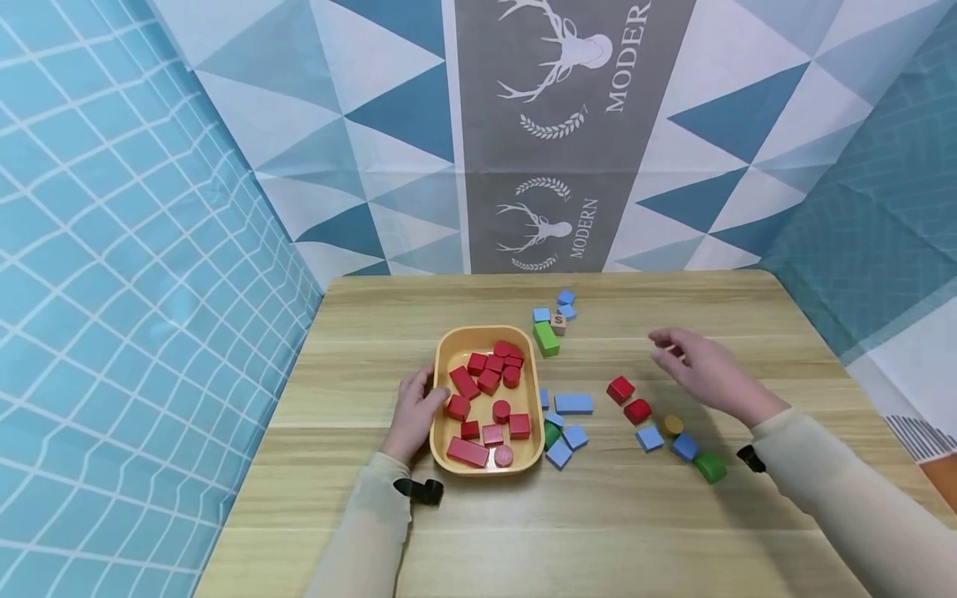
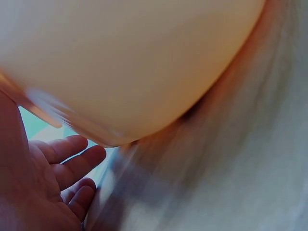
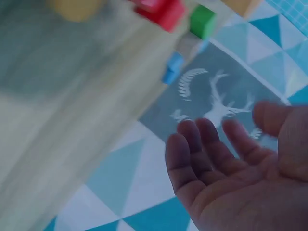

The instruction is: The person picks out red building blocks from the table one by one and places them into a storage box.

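A yellow tray with several red blocks in it sits on the table, left of its middle. My left hand holds the tray's left side, thumb over the rim and the other fingers outside. In the left wrist view, those fingers lie loosely bent beside the tray wall. My right hand hovers over the right part of the table with nothing in it. Its fingers are loosely bent in the right wrist view. Nearest to it are a red cube and a rounded red block.
Right of the tray lie blue blocks, one of them a long blue block. A green block and a wooden letter cube lie farther back. Near my right forearm are a yellow cylinder and a green arch-like block. Patterned cloth hangs behind.
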### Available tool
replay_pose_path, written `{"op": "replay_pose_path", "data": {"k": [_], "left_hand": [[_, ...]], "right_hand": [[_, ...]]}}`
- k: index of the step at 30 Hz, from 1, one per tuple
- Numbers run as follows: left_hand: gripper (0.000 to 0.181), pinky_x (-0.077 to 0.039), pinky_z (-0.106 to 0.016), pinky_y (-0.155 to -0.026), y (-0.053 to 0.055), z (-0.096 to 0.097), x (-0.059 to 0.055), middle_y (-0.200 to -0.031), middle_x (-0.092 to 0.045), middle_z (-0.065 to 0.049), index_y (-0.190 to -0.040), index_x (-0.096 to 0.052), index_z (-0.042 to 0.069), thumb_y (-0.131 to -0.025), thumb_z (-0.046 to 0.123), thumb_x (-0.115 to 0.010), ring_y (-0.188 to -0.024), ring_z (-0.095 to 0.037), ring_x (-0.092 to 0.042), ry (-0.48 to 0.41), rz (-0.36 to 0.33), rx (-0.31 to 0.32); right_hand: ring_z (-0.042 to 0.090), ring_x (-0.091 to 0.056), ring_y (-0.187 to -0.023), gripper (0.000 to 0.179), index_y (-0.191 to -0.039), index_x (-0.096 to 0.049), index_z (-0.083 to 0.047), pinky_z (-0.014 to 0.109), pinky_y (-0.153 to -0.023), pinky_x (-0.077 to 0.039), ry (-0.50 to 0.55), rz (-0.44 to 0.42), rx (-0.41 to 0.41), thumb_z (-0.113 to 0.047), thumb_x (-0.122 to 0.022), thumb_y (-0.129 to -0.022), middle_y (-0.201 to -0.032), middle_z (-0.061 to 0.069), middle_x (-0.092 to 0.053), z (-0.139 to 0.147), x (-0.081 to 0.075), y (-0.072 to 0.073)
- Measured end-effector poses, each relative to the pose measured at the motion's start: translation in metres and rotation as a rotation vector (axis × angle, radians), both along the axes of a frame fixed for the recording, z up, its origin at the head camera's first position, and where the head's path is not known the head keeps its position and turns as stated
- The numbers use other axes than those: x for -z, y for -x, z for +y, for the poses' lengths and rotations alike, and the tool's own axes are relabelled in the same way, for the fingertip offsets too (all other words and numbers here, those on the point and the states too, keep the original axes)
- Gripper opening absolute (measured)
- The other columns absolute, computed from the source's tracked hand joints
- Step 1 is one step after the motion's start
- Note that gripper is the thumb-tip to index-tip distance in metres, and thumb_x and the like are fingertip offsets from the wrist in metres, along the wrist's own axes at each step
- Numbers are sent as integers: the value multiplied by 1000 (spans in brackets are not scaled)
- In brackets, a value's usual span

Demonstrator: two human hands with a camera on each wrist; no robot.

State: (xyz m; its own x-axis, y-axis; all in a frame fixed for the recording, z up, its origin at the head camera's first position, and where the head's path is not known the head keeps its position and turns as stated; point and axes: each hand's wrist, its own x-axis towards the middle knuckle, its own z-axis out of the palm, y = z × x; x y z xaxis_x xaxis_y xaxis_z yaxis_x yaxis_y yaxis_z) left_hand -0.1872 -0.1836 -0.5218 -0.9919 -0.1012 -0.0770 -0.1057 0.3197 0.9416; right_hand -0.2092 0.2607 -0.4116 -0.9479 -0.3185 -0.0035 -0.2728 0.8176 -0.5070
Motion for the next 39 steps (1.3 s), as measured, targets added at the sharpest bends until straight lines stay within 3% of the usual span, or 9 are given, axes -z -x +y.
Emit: {"op": "replay_pose_path", "data": {"k": [7, 13, 18, 22, 26, 29, 32, 35, 39], "left_hand": [[61, -32, -53, -127, -1, -3, 3, -156, -39, -22, -156, -53, 6, -98, 20, -62, -145, -35, -37, -11, 1, -16], [60, -30, -54, -128, -1, -2, 4, -158, -37, -24, -155, -53, 5, -98, 19, -63, -147, -37, -36, -26, 7, -5], [60, -28, -54, -128, -1, -1, 3, -159, -38, -24, -155, -53, 5, -98, 19, -63, -148, -37, -35, -23, 16, -3], [62, -29, -55, -129, -1, -2, 1, -159, -37, -24, -157, -52, 4, -98, 20, -63, -148, -38, -37, -20, 14, -4], [64, -30, -54, -129, -2, -5, 1, -159, -36, -24, -158, -50, 4, -97, 21, -62, -147, -38, -38, -18, 3, -16], [64, -30, -53, -129, -2, -7, 2, -159, -36, -23, -158, -50, 5, -97, 21, -62, -148, -38, -37, -18, 1, -22], [63, -29, -54, -129, -2, -7, 2, -159, -36, -24, -157, -51, 4, -98, 20, -63, -148, -38, -36, -18, 5, -16], [62, -29, -54, -129, -2, -5, 2, -159, -37, -24, -156, -52, 4, -98, 20, -63, -148, -38, -36, -18, 9, -9], [64, -28, -54, -130, 0, -3, 1, -159, -38, -24, -157, -51, 4, -97, 22, -63, -149, -38, -37, -4, 13, -1]], "right_hand": [[43, -66, -123, 57, -146, -61, -2, 59, -99, -58, -124, -84, -36, -38, -70, -103, -142, 23, -67, -16, 26, -6], [21, -68, -84, 44, -127, -71, -3, 44, -79, -62, -240, 9, -66, -35, -77, -98, -111, 12, -77, -36, 42, -1], [19, -63, -78, 33, -117, -71, -3, 42, -75, -59, -275, 48, -81, -26, -80, -95, -99, 9, -75, -45, 51, 4], [21, -64, -79, 32, -121, -68, -3, 42, -75, -61, -242, 27, -39, -22, -76, -98, -101, 11, -74, -56, 43, 7], [26, -71, -93, 34, -129, -67, -6, 48, -85, -64, -115, 75, -5, -25, -73, -101, -112, 12, -75, -84, 18, 8], [26, -73, -102, 30, -127, -69, -10, 46, -88, -64, 13, 145, -88, -25, -72, -101, -117, 8, -76, -116, 3, 4], [25, -71, -106, 29, -128, -69, -10, 43, -89, -63, 57, 195, -226, -23, -71, -102, -118, 7, -75, -148, 1, -2], [26, -69, -113, 35, -134, -67, -8, 44, -99, -60, -26, 220, -302, -22, -70, -102, -123, 8, -74, -172, 10, -5], [27, -66, -117, 37, -136, -66, -10, 45, -107, -56, -195, 190, -318, -22, -72, -101, -127, 8, -74, -189, 29, -6]]}}
